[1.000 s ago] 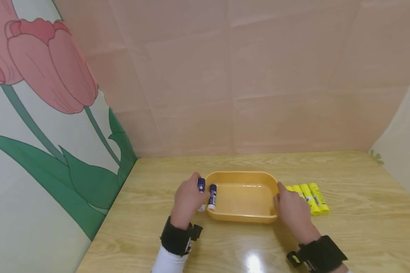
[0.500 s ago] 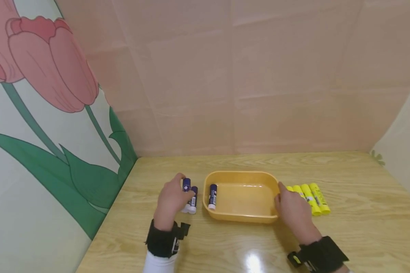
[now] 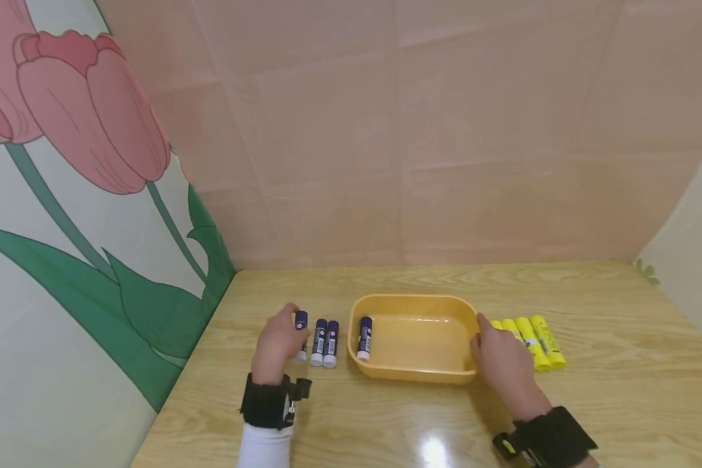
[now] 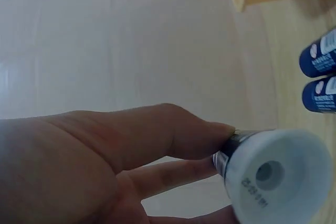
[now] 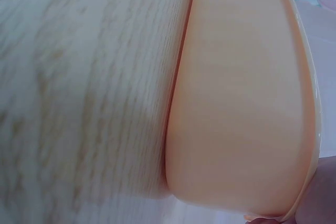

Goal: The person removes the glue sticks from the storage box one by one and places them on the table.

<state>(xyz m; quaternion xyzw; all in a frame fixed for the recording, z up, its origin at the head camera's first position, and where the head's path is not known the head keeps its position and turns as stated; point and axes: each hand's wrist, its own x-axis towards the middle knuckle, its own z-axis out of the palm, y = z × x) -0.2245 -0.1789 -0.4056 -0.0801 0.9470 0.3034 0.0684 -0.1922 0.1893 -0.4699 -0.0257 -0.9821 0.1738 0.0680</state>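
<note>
My left hand [image 3: 277, 341] pinches a glue stick [image 3: 301, 320] with a dark blue cap, left of two like it. In the left wrist view the white base of this glue stick [image 4: 281, 177] faces the camera, between thumb and fingers. Side by side on the table lie two more blue-capped glue sticks, the nearer to the hand [image 3: 318, 341] and its neighbour [image 3: 331, 343]. Another blue glue stick [image 3: 364, 338] lies inside a yellow-orange plastic tray [image 3: 412, 375], against its left wall. My right hand [image 3: 503, 364] grips the tray's right end by the rim.
Several yellow glue sticks [image 3: 541, 343] lie in a row right of the tray, partly hidden behind the right hand. The wood-grain table [image 3: 374, 422] meets a pinkish cloth backdrop [image 3: 398, 162] at the back. A tulip-printed panel [image 3: 82, 214] stands along the left side.
My left hand has moved left from the tray's left end, carrying the glue stick past the two on the table, which now show fully. The right hand and tray stay nearly where they were.
</note>
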